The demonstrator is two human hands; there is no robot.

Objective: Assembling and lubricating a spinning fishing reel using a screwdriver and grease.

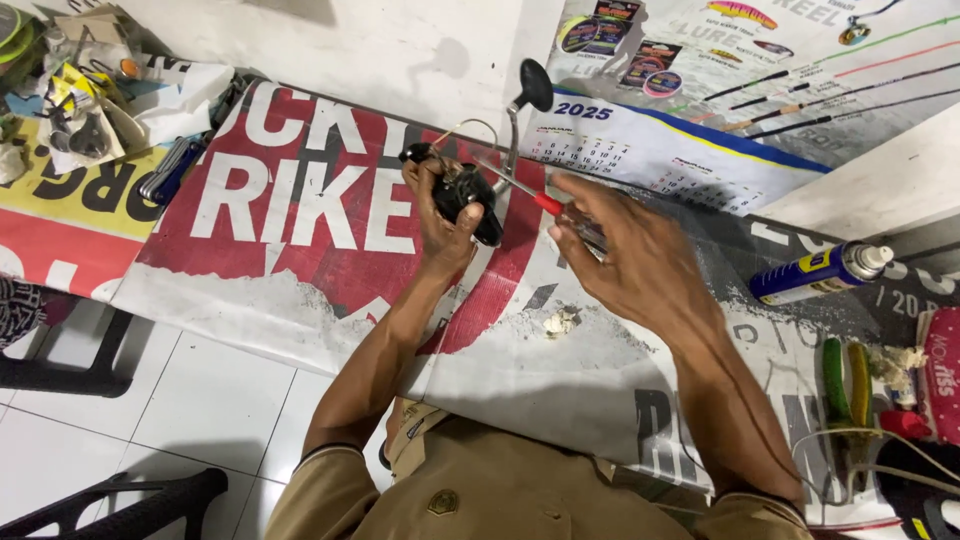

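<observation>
Tan shirt lowest in frame; left hand gripped the reel above the worktop, right hand pinched a screwdriver at it: reel apparently mid-service, bail and handle still on.

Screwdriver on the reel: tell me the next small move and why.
Probably seat the tip and turn. The right hand holds the red-handled screwdriver with its shaft angled into the black fishing reel, which the left hand grips above the banner-covered table. Whether the tip is engaged is hidden.
</observation>
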